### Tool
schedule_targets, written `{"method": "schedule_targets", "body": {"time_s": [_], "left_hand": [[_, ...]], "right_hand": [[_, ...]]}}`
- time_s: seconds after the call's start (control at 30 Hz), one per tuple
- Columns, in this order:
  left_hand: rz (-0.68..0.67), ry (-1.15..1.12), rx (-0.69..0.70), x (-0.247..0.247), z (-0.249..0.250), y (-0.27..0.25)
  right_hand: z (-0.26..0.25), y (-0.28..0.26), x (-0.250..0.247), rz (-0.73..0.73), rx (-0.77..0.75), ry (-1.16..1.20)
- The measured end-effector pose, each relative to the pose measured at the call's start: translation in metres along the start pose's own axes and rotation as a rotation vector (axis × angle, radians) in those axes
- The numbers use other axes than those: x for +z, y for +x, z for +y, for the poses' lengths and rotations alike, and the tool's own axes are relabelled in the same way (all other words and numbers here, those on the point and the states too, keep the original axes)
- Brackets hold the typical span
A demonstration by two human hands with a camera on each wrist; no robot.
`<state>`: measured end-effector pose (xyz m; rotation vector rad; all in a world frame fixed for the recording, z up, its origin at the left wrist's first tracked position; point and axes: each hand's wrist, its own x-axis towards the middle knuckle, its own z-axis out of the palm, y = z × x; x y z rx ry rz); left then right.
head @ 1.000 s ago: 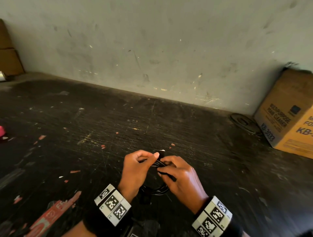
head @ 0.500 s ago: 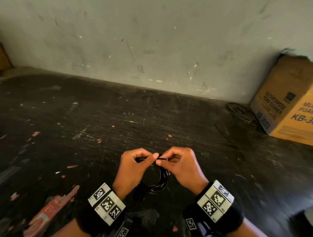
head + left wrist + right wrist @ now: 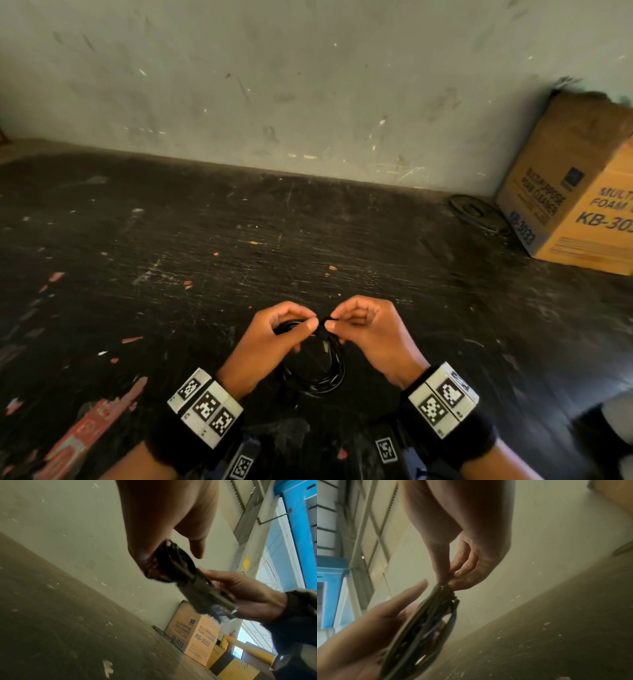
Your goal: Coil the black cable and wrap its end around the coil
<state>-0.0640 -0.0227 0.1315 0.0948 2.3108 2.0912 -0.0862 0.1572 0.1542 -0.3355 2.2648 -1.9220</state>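
Nearest the camera in the head view, two wrists wear black bands with white square-coded markers. Just beyond them the coiled black cable [image 3: 317, 373] hangs in a round loop between the hands, above the scuffed dark wooden desk [image 3: 171, 260]. The left hand [image 3: 270, 342] has its grip closed on the top of the coil, thumb and curled fingers pinching the bundled strands. The right hand [image 3: 370, 334] meets it there, thumb and forefinger pinched on the cable at the coil's upper edge, its other fingers curled in. The loop thus hangs below both grips, toward the person.

The right wrist view shows what the head view hides: the coil [image 3: 426, 626] edge-on, several strands lying side by side against the left palm [image 3: 368, 635], with the right fingertips [image 3: 447, 577] nipping its top. The left wrist view is blurred, and there the cable [image 3: 185, 577] reads only as a dark bundle between the hands.

Farther off, at the desk's far right against the pale scratched wall [image 3: 308, 85], stands an orange cardboard box [image 3: 582, 195] printed "FOAM CLEANER"; its contents cannot be seen. A flat dark disc [image 3: 474, 210] lies just beside it.
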Motion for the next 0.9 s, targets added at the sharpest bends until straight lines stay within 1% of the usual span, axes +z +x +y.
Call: {"method": "schedule_targets", "body": {"time_s": [0.1, 0.17, 0.23, 0.3, 0.4, 0.57, 0.63, 0.73, 0.77, 0.8, 0.87, 0.9], "left_hand": [[-0.03, -0.035, -0.144, 0.005, -0.013, -0.001], [-0.024, -0.124, -0.291, 0.009, -0.023, -0.003], [-0.039, -0.245, -0.407, 0.012, -0.037, -0.004], [-0.019, -0.315, -0.456, 0.015, -0.049, -0.005], [0.037, -0.273, -0.471, 0.027, -0.066, -0.004], [0.162, -0.058, -0.513, 0.045, -0.097, 0.006], [0.188, 0.005, -0.502, 0.052, -0.105, 0.01], [0.217, 0.077, -0.48, 0.057, -0.118, 0.016], [0.216, 0.098, -0.487, 0.057, -0.119, 0.018], [0.221, 0.119, -0.479, 0.057, -0.122, 0.02], [0.221, 0.168, -0.471, 0.054, -0.126, 0.018], [0.233, 0.186, -0.476, 0.049, -0.128, 0.013]], "right_hand": [[0.011, -0.001, -0.016, 0.077, 0.063, 0.035], [0.023, -0.001, -0.026, 0.13, 0.122, 0.072], [0.037, -0.002, -0.036, 0.165, 0.184, 0.123], [0.052, -0.003, -0.042, 0.177, 0.248, 0.149], [0.08, -0.005, -0.049, 0.177, 0.331, 0.13], [0.133, -0.007, -0.053, 0.137, 0.484, 0.045], [0.147, -0.007, -0.052, 0.138, 0.512, 0.005], [0.162, -0.008, -0.05, 0.147, 0.529, -0.004], [0.163, -0.008, -0.049, 0.127, 0.533, -0.051], [0.166, -0.008, -0.049, 0.121, 0.511, -0.09], [0.167, -0.013, -0.051, 0.056, 0.478, -0.219], [0.168, -0.019, -0.054, 0.052, 0.457, -0.28]]}}
